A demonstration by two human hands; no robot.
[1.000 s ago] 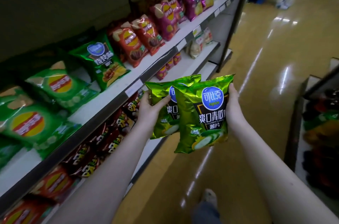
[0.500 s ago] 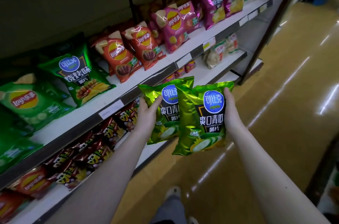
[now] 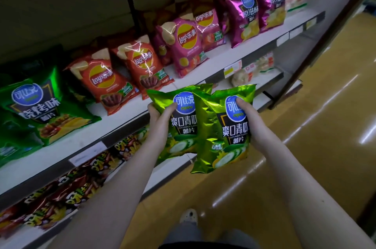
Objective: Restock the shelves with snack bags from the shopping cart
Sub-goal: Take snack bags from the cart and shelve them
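I hold two shiny green cucumber-flavour chip bags upright in front of the shelf edge. My left hand [image 3: 160, 115] grips the left green bag [image 3: 183, 122] by its upper left side. My right hand [image 3: 249, 120] grips the right green bag [image 3: 225, 136], thumb over its blue logo; this bag overlaps the left one. Both bags hang just off the front of the white middle shelf [image 3: 126, 126], which carries dark green barbecue bags [image 3: 40, 110], red Lay's bags [image 3: 107, 81], pink Lay's bags [image 3: 183, 45] and magenta bags [image 3: 248, 16]. No shopping cart is in view.
Below, a lower shelf [image 3: 179, 159] holds red and yellow snack packs [image 3: 67, 187] and pale packs [image 3: 252, 71] further right. A dark upright post [image 3: 317, 45] ends the shelving. Glossy yellow floor [image 3: 305, 167] lies to the right; my shoe [image 3: 189, 216] shows at the bottom.
My view has swung left and closer to the shelves. Both bags have moved nearer the middle shelf, and my right thumb now covers the right bag's logo.
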